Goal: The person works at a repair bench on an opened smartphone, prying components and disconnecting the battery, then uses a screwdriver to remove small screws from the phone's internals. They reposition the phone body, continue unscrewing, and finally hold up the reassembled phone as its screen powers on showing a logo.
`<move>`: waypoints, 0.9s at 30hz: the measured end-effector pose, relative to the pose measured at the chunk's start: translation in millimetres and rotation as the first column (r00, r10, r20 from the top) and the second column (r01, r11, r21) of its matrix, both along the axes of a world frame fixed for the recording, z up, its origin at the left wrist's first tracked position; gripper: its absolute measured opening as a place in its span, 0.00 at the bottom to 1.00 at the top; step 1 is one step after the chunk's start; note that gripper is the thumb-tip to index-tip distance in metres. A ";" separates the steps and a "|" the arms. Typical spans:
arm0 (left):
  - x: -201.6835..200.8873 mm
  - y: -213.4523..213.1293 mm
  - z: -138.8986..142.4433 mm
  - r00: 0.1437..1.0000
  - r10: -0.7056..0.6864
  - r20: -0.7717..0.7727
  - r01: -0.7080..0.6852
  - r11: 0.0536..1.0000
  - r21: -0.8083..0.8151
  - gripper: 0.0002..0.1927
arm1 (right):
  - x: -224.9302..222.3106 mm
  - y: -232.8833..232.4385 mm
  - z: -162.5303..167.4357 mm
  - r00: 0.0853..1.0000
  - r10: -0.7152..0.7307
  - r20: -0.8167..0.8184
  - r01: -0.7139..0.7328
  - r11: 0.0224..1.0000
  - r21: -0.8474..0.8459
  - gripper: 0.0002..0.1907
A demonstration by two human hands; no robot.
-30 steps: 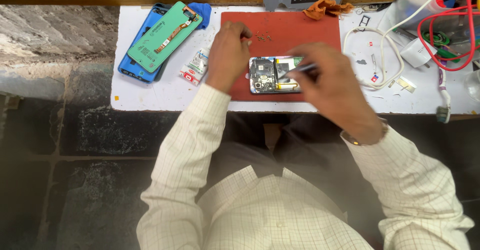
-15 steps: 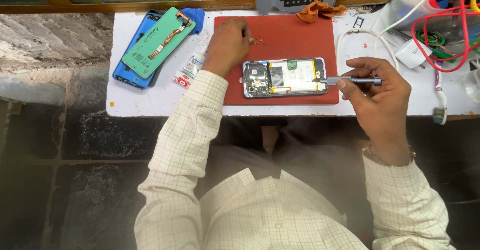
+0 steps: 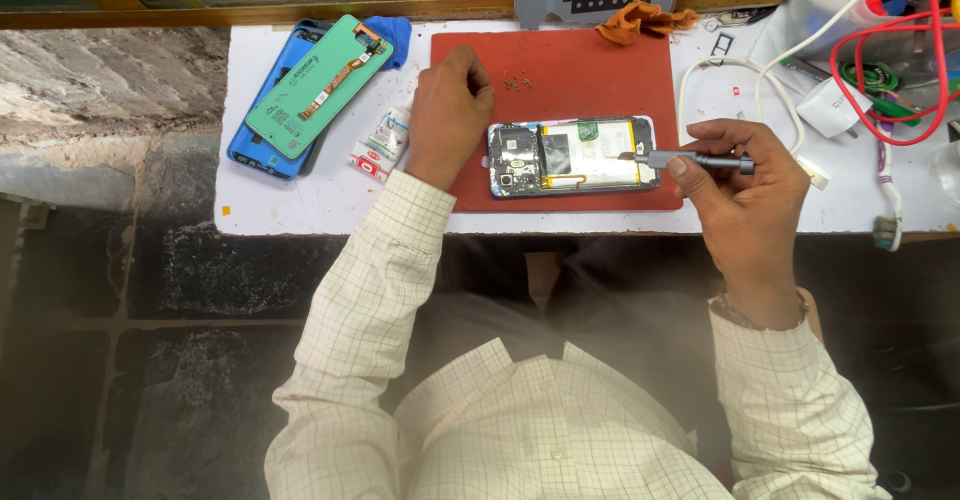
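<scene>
Working a screwdriver into an opened phone

The right hand is gripping a grey screwdriver, tip touching the opened phone lying on the red mat; the left hand, loosely curled and holding nothing, is resting beside the phone's end, probably steadying it.

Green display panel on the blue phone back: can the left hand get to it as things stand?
Probably yes. The left hand rests on the red mat holding nothing visible, and the green display panel lies face-up just to its left. Only a small white packet sits between them, low and off the direct line.
</scene>
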State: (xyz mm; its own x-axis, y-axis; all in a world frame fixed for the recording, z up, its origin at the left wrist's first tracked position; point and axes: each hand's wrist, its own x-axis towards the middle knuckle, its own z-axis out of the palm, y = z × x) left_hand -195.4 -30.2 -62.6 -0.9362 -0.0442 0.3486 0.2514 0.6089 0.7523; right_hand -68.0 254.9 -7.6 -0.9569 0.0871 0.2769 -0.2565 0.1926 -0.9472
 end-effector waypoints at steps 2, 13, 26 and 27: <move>-0.2 -0.1 -2.5 1.000 0.003 -0.014 -0.003 0.999 0.050 0.08 | 0.0 -1.3 -3.1 1.000 0.004 -0.002 -0.004 1.000 -0.028 0.15; 26.4 15.2 -2.1 0.937 -0.349 -0.031 0.187 0.423 0.887 0.10 | -21.0 -25.1 -31.5 0.984 0.098 -0.152 -0.158 0.870 -0.466 0.14; 65.2 41.8 11.6 0.877 -0.461 -0.134 0.221 0.140 0.965 0.08 | -23.5 -50.2 -30.9 0.965 0.161 -0.206 -0.253 0.767 -0.590 0.14; 64.9 41.5 11.1 0.878 -0.458 -0.139 0.224 0.137 0.965 0.08 | -24.0 -49.9 -31.2 0.965 0.159 -0.209 -0.254 0.770 -0.585 0.14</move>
